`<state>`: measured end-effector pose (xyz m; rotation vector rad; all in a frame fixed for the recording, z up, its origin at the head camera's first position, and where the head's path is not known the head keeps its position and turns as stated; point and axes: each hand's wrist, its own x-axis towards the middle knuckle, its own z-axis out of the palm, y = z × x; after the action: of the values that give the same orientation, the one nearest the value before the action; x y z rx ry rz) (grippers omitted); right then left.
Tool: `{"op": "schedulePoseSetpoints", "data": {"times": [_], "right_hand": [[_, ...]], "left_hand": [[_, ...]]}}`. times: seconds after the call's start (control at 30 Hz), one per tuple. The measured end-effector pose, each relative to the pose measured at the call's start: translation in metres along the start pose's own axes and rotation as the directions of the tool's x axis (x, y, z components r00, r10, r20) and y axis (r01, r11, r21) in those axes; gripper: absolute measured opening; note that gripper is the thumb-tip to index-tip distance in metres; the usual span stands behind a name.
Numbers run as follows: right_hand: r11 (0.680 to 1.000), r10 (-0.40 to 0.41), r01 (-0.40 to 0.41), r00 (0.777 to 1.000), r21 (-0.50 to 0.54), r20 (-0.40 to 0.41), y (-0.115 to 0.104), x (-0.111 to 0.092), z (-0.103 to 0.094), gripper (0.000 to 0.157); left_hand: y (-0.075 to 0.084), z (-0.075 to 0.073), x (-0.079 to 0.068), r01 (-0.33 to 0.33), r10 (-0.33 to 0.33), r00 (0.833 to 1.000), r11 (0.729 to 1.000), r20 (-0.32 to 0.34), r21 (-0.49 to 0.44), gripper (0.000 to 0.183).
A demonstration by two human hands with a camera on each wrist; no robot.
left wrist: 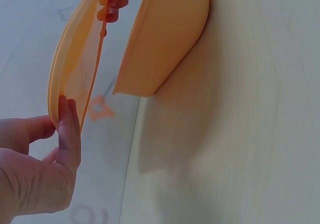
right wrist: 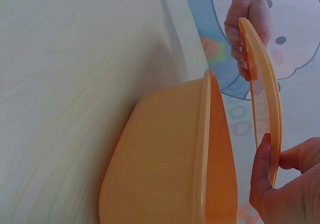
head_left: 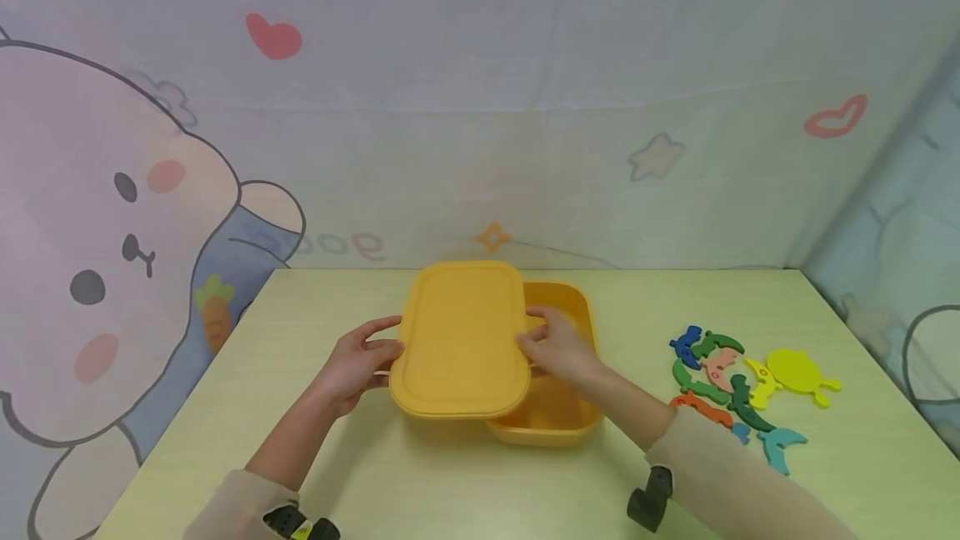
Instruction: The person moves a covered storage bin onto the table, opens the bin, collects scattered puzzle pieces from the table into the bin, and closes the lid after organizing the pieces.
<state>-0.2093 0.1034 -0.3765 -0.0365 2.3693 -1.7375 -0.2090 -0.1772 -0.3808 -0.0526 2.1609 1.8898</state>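
A yellow-orange rectangular lid (head_left: 463, 340) with rounded corners is held up by both hands, apart from the box beneath it. My left hand (head_left: 357, 361) pinches its left edge between thumb and fingers. On the opposite edge, my right hand (head_left: 558, 346) grips the lid the same way, above the box opening. The matching yellow-orange box (head_left: 547, 436) stands on the table, its left part hidden by the lid in the head view. In the right wrist view the gap between the lid (right wrist: 274, 104) and the box (right wrist: 160, 154) shows plainly.
Several flat colored animal-shaped pieces lie in a cluster on the table's right side, among them a yellow turtle (head_left: 797, 372), a teal tail-shaped piece (head_left: 780, 445) and an orange piece (head_left: 702, 408). A printed cloth (head_left: 480, 107) hangs behind the pale table (head_left: 337, 473).
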Motion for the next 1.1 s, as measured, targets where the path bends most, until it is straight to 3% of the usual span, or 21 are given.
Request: {"op": "schedulePoseSetpoints", "data": {"times": [0.7,1.1], "right_hand": [[0.998,-0.064,0.065,0.997,-0.017,0.032,-0.018,0.003,0.042,0.053],[0.986,-0.104,0.105,0.994,-0.128,0.016,-0.022,0.007,0.065,0.053]], "left_hand": [[-0.002,-0.045,-0.019,-0.023,0.024,1.0,0.999,-0.016,0.043,0.055],[-0.001,-0.064,-0.026,-0.027,0.036,0.997,0.993,-0.074,0.118,0.053]]}}
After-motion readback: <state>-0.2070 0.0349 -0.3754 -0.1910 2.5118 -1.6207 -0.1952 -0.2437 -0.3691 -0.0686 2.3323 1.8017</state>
